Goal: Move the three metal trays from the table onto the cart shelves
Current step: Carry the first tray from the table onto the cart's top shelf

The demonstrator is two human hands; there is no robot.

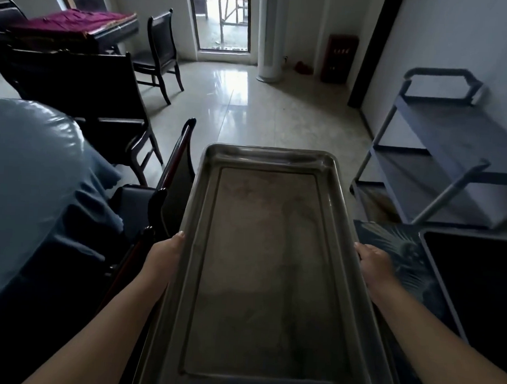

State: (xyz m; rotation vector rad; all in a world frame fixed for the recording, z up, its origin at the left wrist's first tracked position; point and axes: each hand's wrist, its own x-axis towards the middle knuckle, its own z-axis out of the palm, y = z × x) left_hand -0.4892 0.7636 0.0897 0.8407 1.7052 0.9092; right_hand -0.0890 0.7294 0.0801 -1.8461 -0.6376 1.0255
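Dim daylight from a glazed door at the far end falls across a pale, glossy tiled floor [249, 116], with dark wooden chairs [162, 51] to the left and a round table under a blue-grey cloth [30, 159] at the near left. Against the right wall stands a grey three-shelf cart with a looped handle [451, 148]; the shelves that show carry nothing, though the lowest is only partly in view.

A long, shallow rectangular metal tray with a raised rim [261, 250] is held in the air in front of the person, lengthwise away from the body, clear of both table and cart, with the cart off to the right and ahead. The left hand [165, 252] grips the left long rim, thumb on top and fingers out of sight beneath. The right hand [374, 264] clasps the right long rim at the matching spot in the same way. Both hands sit nearer the body than the tray's middle, so the far end overhangs.

The tray looks stiff and thin-walled, likely light for its size yet awkward because of its length; it carries nothing. Its smooth metal is probably slippery, so the rolled rim is the sound place to hold, one hand on each long side. Shifting the grip closer to the midpoint would likely ease the forward tip. The tray is not fragile, but it could clang or scrape against the cart's posts while sliding onto a shelf.
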